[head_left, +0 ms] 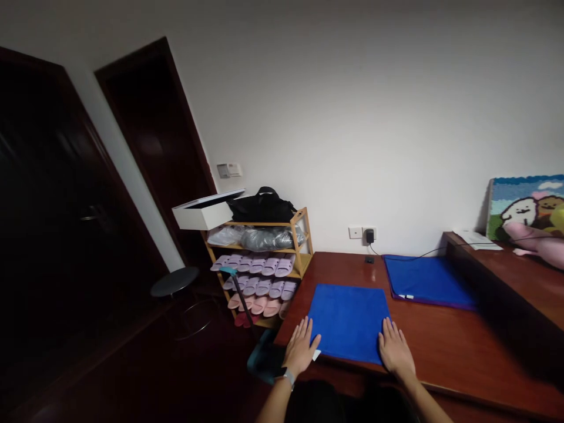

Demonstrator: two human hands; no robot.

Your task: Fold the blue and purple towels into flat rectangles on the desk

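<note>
A folded blue towel lies flat on the reddish-brown wooden table near its front edge. My left hand rests flat and open on the table at the towel's lower left corner, fingers spread, touching the cloth's edge. My right hand lies flat and open at the towel's lower right corner, fingertips on the cloth. A small white tag shows beside my left hand. Neither hand holds anything.
A second blue cloth lies farther back near a plugged-in wall socket. A wooden shoe rack with several slippers, a black bag and a white box stands left of the table. A round stool and dark doors are at left; a raised ledge with a plush picture at right.
</note>
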